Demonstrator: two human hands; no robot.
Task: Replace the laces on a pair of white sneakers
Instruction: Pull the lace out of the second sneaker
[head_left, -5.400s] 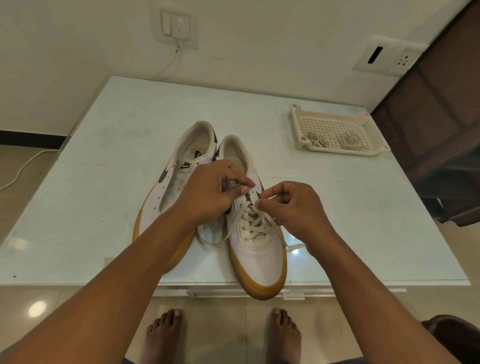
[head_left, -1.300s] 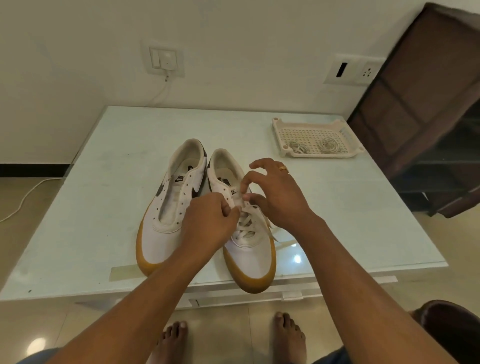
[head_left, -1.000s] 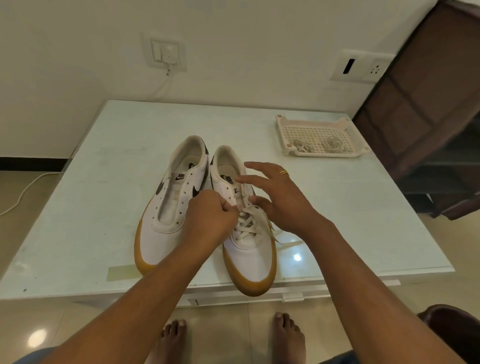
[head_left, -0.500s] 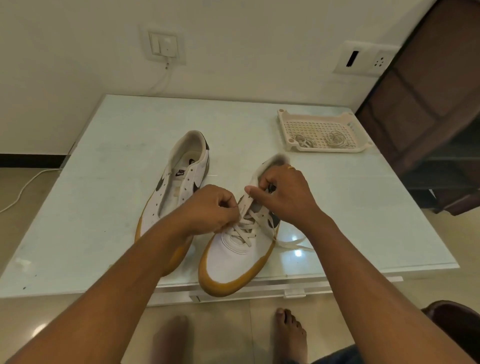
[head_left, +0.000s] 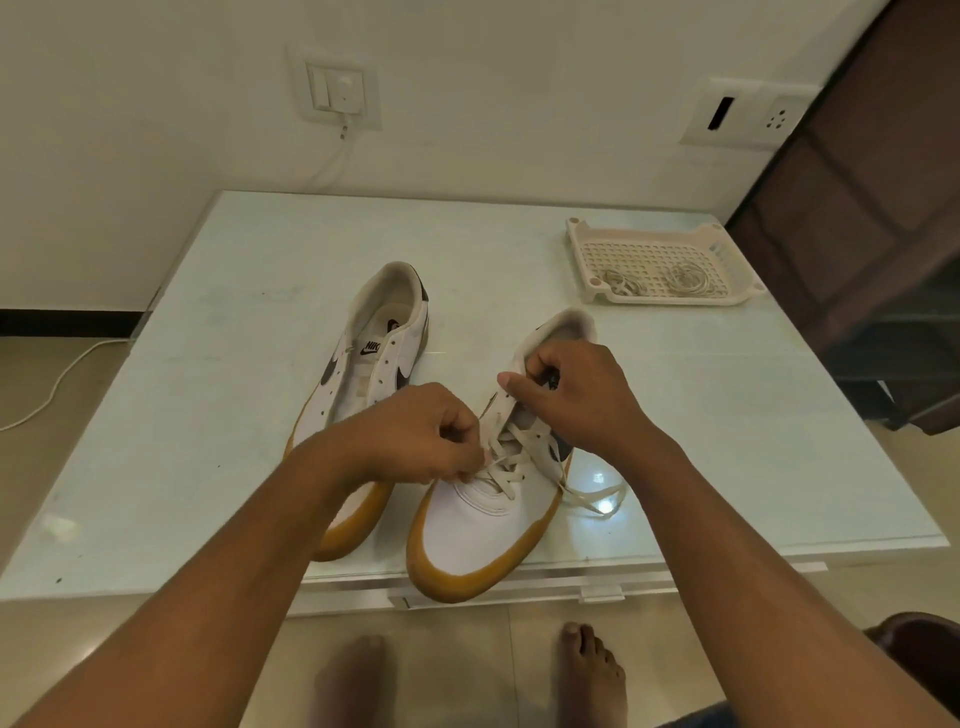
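— Where is the laced shoe (head_left: 483, 525)?
— At the glossy table (head_left: 208, 415) edge: smooth white leather, rubbery tan sole. Left hand (head_left: 415, 436) pinches its flat lace (head_left: 514, 475); right hand (head_left: 576, 400) grips the shoe too, probably its tongue.
— Writing?
— "NIK" on the unlaced shoe (head_left: 379, 343).

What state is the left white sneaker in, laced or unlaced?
Unlaced: the left white gum-soled sneaker shows bare eyelets, no lace across its tongue.

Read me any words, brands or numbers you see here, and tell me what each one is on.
"NIK": tongue label of the unlaced sneaker; any further letter is hidden.
Insole mark in that sneaker: too small to read.
No other text shows.
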